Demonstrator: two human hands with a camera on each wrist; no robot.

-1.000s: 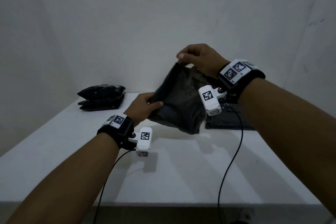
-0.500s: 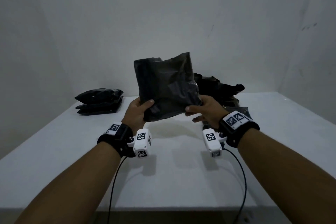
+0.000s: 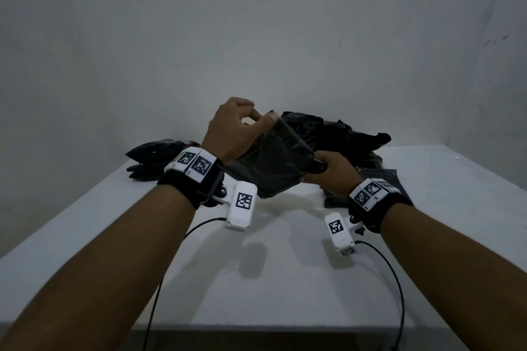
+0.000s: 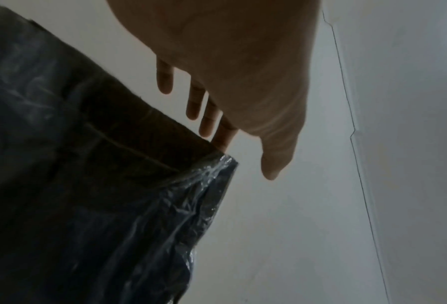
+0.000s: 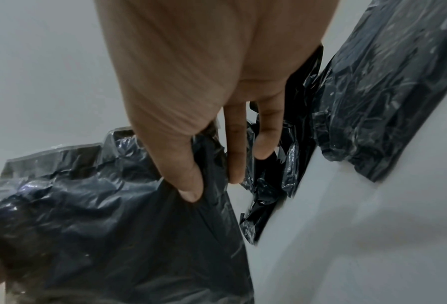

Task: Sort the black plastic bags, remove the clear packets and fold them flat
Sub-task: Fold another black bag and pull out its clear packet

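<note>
A person stands at a white worktop (image 3: 256, 279) holding a clear packet of black plastic bags (image 3: 273, 162) in the air above it, between both hands. The left hand (image 3: 231, 128) is raised at the packet's upper corner, thumb and forefinger pinching the edge, the other fingers curled; from the left wrist view the fingertips (image 4: 209, 125) sit just at the packet's sealed rim (image 4: 139, 131). The right hand (image 3: 328, 171) grips the lower right corner, lower than the left, so the packet hangs tilted; in the right wrist view the thumb (image 5: 186, 181) presses into crinkled black film (image 5: 100, 216) while two fingers hang loosely behind it.

Behind the held packet, a loose heap of crumpled black bags (image 3: 342, 134) lies at the back of the worktop against the grey wall (image 3: 256, 23). A flat packet (image 3: 379, 177) lies on the worktop just beyond the right wrist. At the back left, well apart from the heap, a small stack of folded black bags (image 3: 151, 157) rests on the worktop. Both wrists carry black bands with marker tags and white camera units (image 3: 242, 205), their cables (image 3: 393, 279) trailing over the near edge.
</note>
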